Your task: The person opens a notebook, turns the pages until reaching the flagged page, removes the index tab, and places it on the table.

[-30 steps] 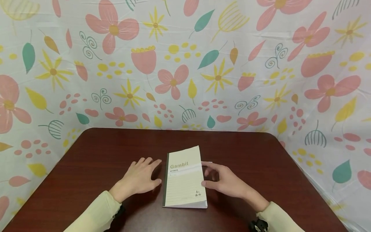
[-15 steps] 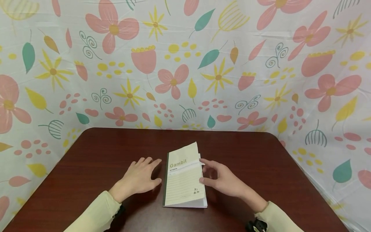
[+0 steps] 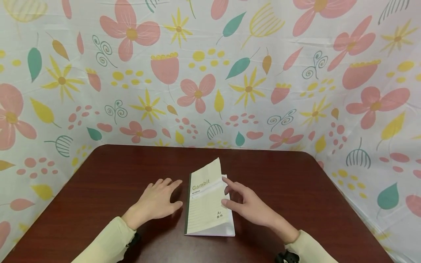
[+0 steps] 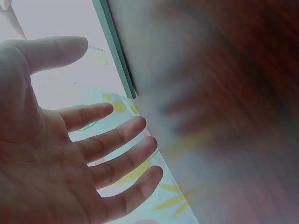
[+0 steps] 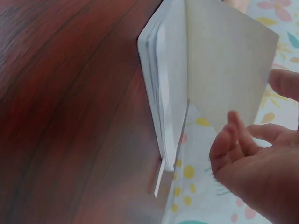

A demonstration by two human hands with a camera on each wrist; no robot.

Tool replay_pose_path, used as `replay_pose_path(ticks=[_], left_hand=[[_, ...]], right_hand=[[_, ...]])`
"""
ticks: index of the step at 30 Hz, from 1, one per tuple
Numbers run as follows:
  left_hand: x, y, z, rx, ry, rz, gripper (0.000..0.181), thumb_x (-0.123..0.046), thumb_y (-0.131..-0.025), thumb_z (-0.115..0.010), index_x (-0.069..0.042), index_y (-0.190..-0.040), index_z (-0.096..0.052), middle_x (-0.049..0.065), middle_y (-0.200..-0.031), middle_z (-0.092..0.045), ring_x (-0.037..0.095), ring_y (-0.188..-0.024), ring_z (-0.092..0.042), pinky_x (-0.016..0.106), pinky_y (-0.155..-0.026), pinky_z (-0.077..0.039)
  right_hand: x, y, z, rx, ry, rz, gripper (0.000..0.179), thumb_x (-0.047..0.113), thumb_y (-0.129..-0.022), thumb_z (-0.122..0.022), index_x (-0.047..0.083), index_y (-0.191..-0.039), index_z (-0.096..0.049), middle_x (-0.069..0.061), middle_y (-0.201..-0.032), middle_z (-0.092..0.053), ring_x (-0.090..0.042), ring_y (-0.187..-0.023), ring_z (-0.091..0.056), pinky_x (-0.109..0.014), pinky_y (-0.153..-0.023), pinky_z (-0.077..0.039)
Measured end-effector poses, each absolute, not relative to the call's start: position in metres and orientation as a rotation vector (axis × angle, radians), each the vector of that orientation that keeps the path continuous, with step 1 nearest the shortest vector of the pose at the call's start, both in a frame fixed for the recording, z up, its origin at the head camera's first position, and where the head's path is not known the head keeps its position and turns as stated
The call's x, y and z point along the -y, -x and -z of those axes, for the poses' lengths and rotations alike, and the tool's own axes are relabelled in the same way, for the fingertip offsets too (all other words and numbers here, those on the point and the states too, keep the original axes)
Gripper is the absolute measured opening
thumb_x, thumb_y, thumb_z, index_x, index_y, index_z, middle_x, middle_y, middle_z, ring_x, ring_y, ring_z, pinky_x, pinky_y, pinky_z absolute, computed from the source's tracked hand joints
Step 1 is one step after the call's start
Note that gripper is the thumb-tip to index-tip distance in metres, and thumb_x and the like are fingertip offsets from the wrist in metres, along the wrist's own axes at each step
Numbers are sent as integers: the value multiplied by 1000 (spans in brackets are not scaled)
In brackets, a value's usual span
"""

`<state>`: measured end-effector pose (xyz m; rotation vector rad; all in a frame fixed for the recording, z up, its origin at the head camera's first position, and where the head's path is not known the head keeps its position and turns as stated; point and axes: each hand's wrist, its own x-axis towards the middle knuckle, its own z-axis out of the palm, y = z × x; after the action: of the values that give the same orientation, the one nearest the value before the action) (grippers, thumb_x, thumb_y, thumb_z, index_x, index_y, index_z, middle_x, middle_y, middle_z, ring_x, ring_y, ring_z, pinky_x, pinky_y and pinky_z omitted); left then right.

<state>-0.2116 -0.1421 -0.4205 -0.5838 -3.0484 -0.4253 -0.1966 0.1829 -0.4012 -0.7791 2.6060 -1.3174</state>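
Observation:
A cream notebook [image 3: 205, 204] with a dark green spine and "Gambit" on its front lies on the table. Its cover [image 5: 229, 56] is lifted at the right edge and slants up, baring white pages [image 3: 227, 228]. My right hand [image 3: 248, 204] holds that free edge, with thumb and index finger at the edge and the other fingers curled by the cover's inner side. To the left of the spine is my left hand [image 3: 154, 201], fingers spread and apart from the notebook. The left wrist view shows its palm [image 4: 51, 154] with nothing in it.
The dark red-brown wooden table [image 3: 131, 164] has rounded far corners. A white curtain [image 3: 210, 73] printed with flowers and leaves hangs behind it and at both sides. A thin white strip [image 5: 160, 177] sticks out from the notebook.
The notebook's cover has risen further and swung leftward, so more white page shows. My right hand has moved left with the cover edge. My left hand has stayed nearly still.

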Motion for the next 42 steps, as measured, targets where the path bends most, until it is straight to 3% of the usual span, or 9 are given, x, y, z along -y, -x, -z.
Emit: replay_pose_path(ticks=[5,11,15,20,28,38,42], left_hand=[[147,213,417,3020,573,578,63,-38,-96,-74,-13,-151,-57,17,-143,-59,40,-130,-56,65,-101,-47],[152,217,414,2925,555,866,57,-27,-99,-73,-9,-150,-56,14,-127,-67,32,-112,-67,54,-86,-56],[155,221,412,2831,562,1054,47,-20,-101,-71,-6,-144,-60,11,-116,-69,26,-103,-68,47,-85,-56],[160,222,409,2769,527,1247,38,-21,-105,-67,-8,-140,-61,6,-114,-70,18,-97,-69,41,-81,-56],[161,218,392,2617,408,1743,39,-27,-110,-59,-3,-141,-57,17,-118,-68,38,-99,-72,41,-67,-63],[166,215,377,2526,338,1955,44,-34,-110,-57,-5,-143,-54,20,-123,-65,40,-103,-71,47,-64,-63],[166,213,372,2541,335,1917,45,-33,-108,-61,-8,-144,-54,21,-126,-64,40,-103,-71,47,-60,-62]], right_hand=[[-173,202,402,-2385,783,1550,66,22,-105,-68,11,-163,-40,-12,-122,-64,-30,-103,-60,-31,-79,-54],[-156,205,399,-2237,767,1659,69,20,-105,-67,14,-166,-35,-20,-136,-58,-34,-113,-59,-38,-76,-57],[-143,208,396,-2194,781,1658,71,24,-107,-65,16,-167,-30,-18,-150,-49,-32,-124,-56,-42,-83,-58],[-130,211,395,-2191,842,1612,70,26,-109,-62,16,-168,-27,-15,-155,-45,-32,-127,-53,-42,-86,-57],[-112,217,396,-2227,901,1541,71,30,-106,-66,25,-168,-30,-8,-162,-41,-34,-136,-49,-41,-94,-54],[-95,221,396,-2234,892,1464,71,34,-103,-71,38,-164,-35,8,-163,-37,-32,-137,-46,-40,-91,-54],[-89,221,397,-2228,892,1416,69,35,-103,-72,45,-161,-36,8,-161,-35,-28,-135,-47,-39,-91,-53]])
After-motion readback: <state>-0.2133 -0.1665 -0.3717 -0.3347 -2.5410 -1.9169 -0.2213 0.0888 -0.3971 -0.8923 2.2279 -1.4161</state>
